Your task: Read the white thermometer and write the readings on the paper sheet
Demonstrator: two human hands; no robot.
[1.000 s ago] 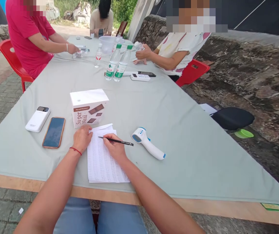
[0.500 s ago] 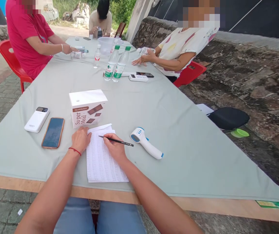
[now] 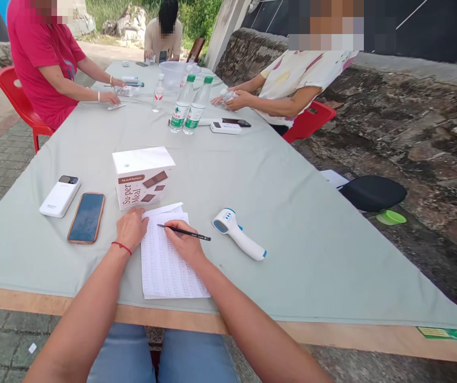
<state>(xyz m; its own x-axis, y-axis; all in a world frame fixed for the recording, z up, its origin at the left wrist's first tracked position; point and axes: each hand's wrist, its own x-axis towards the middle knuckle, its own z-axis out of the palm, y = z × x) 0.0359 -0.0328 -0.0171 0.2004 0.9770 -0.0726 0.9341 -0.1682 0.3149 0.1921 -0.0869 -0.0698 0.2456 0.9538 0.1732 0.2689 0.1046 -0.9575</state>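
My right hand (image 3: 185,242) is closed on a slim black pen (image 3: 190,232), its tip at the upper part of a sheet of paper (image 3: 168,276) covered in rows of small writing. My left hand (image 3: 131,230), with a red string at the wrist, lies at the sheet's upper left edge, its thumb by the paper. The fingers lie on the table and paper, partly hidden at the tips. Just beyond them stands a white and brown carton (image 3: 142,178) marked "Su-per Meal". To the right of the pen rests a white infrared thermometer (image 3: 239,234).
Left of the carton lie a phone (image 3: 86,218) and a white power bank (image 3: 60,196). Two green-capped bottles (image 3: 186,109) and a smaller bottle (image 3: 158,96) stand farther off, before a clear tub (image 3: 170,74). Three other people sit around the table (image 3: 312,255).
My right hand and the pen have shifted slightly left across the sheet. The person in pink has brought one hand nearer on the table. The person at right has lowered a clear bottle.
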